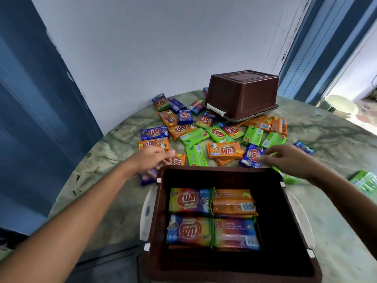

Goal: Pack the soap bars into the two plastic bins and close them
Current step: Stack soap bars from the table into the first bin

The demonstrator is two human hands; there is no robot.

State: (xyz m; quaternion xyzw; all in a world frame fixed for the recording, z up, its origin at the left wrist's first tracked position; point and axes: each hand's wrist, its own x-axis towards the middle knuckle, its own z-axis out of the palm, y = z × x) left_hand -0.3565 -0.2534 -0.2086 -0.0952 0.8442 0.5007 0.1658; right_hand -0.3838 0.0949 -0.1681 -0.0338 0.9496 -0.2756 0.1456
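Both hands reach unclenched: your left hand (152, 158) mid-frame, right hand (285, 158) touching a blue bar (251, 155); hasty grabs could scatter neighbours.

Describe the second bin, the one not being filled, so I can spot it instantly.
Look past the open brown bin nearest the camera, across the scattered soap bars on the marbled table. By the far wall stands the other brown bin, turned upside down, with a white latch at its lower left corner.
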